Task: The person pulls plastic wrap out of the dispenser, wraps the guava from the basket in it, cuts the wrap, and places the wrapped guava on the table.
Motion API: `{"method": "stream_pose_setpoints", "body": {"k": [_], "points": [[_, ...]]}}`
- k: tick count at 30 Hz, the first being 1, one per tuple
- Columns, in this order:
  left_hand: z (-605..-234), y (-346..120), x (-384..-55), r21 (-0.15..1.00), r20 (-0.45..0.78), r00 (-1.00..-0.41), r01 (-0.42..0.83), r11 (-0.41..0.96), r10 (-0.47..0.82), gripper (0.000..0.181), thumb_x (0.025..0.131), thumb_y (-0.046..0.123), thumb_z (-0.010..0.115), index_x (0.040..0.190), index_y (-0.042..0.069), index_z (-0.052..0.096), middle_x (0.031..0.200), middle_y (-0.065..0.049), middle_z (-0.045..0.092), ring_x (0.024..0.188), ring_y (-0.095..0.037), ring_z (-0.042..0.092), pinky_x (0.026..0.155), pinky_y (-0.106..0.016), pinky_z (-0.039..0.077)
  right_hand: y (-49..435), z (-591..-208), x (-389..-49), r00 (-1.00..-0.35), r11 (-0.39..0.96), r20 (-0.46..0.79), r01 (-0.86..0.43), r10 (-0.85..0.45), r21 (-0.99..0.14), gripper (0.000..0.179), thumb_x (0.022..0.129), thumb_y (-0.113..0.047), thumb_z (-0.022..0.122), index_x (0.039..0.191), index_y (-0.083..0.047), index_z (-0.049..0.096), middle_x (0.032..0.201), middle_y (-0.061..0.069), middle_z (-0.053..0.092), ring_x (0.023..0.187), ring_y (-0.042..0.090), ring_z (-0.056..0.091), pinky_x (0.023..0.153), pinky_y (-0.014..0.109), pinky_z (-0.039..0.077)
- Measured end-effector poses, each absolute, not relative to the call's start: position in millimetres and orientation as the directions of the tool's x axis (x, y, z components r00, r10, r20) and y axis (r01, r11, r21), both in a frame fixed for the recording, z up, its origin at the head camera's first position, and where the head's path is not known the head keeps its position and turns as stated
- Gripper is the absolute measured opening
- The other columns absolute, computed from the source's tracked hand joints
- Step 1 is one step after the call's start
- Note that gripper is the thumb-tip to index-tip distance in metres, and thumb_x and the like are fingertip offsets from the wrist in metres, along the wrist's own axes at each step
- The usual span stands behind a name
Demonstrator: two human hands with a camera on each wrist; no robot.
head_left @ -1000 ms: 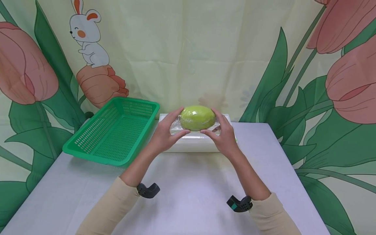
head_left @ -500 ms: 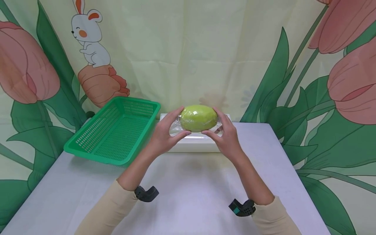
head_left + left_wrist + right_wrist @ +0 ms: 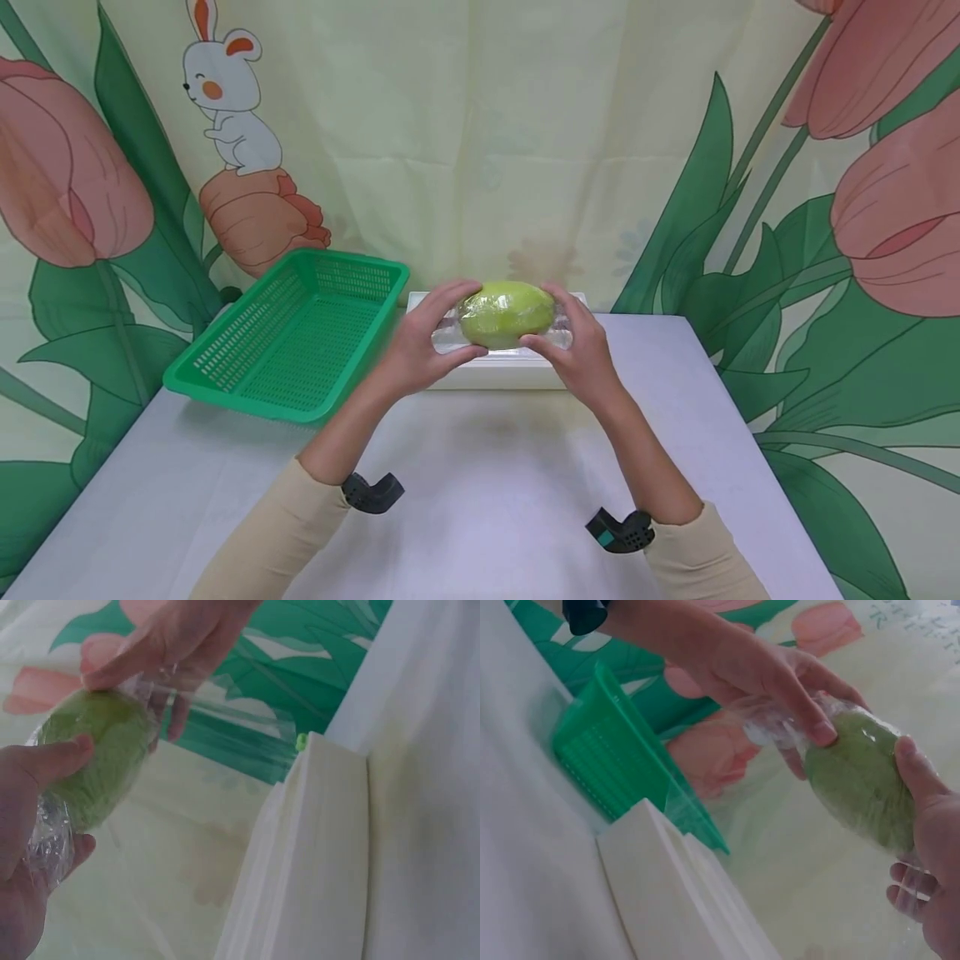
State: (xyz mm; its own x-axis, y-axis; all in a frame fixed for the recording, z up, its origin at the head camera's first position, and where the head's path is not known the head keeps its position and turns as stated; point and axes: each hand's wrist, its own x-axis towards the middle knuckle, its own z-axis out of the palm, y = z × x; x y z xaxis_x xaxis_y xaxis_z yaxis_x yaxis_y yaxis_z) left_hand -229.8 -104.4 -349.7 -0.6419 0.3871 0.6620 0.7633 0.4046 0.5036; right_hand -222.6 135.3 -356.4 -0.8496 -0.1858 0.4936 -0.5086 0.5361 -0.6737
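Note:
A green oval fruit (image 3: 506, 315), wrapped in clear plastic film (image 3: 51, 838), is held up between both hands in front of and above a long white box (image 3: 495, 379). My left hand (image 3: 420, 346) grips its left end, thumb low on the near side and fingers over the top. At the right end my right hand (image 3: 585, 354) holds it in the same way. Loose film bunches at both ends in the wrist views. From the right-hand end, a clear strip stretches toward the box in the left wrist view, near a small green piece (image 3: 301, 742) on the box's corner.
A green perforated basket (image 3: 315, 333) stands left of the white box, close to my left forearm. The white-covered table (image 3: 480, 483) ends at a printed tulip and rabbit backdrop (image 3: 525, 142). Each wrist wears a black device.
The fruit has come slightly lower and turned between the fingers, so wrinkled film now faces the head camera. Both hands moved down a little with it and kept hold.

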Motion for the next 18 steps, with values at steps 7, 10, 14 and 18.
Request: {"method": "stream_pose_setpoints", "body": {"k": [7,10,14,18], "points": [[-353.9,-105.3,-230.2,0.576,0.601,-0.693,0.721,0.386,0.398,0.075,0.078,0.015,0.081,0.143,0.014,0.045,0.142,-0.005,0.050,0.130,-0.019,0.050,0.097,-0.036,0.053,139.1,-361.4,-224.7,-0.816,0.483,0.508,-0.575,-0.276,-0.661,0.105,0.065,-0.024,0.090,0.150,-0.029,0.029,0.149,0.004,0.041,0.139,0.024,0.037,0.112,0.056,0.035],[-354.0,-106.2,-229.8,0.607,0.567,-0.723,0.691,0.393,0.396,0.074,0.079,0.018,0.080,0.144,0.016,0.044,0.143,-0.004,0.050,0.130,-0.020,0.050,0.097,-0.037,0.053,140.1,-364.0,-227.5,-0.782,0.464,0.553,-0.619,-0.287,-0.634,0.095,0.067,-0.016,0.089,0.146,-0.025,0.037,0.145,0.004,0.046,0.136,0.023,0.041,0.110,0.053,0.039],[-354.1,-106.3,-229.5,0.615,0.516,-0.746,0.665,0.425,0.421,0.082,0.081,0.024,0.079,0.150,0.023,0.034,0.151,-0.002,0.042,0.138,-0.020,0.042,0.107,-0.042,0.046,141.5,-367.3,-231.0,-0.763,0.449,0.577,-0.642,-0.292,-0.621,0.082,0.070,-0.012,0.086,0.141,-0.021,0.046,0.140,0.005,0.050,0.132,0.023,0.046,0.107,0.052,0.043],[-358.7,-105.3,-231.0,0.581,0.523,-0.725,0.688,0.434,0.448,0.094,0.075,0.026,0.084,0.151,0.025,0.029,0.155,0.000,0.034,0.143,-0.019,0.033,0.111,-0.045,0.041,142.3,-370.3,-232.4,-0.793,0.457,0.541,-0.606,-0.281,-0.651,0.078,0.074,-0.016,0.084,0.142,-0.023,0.046,0.140,0.005,0.050,0.131,0.023,0.047,0.104,0.052,0.045]]}}
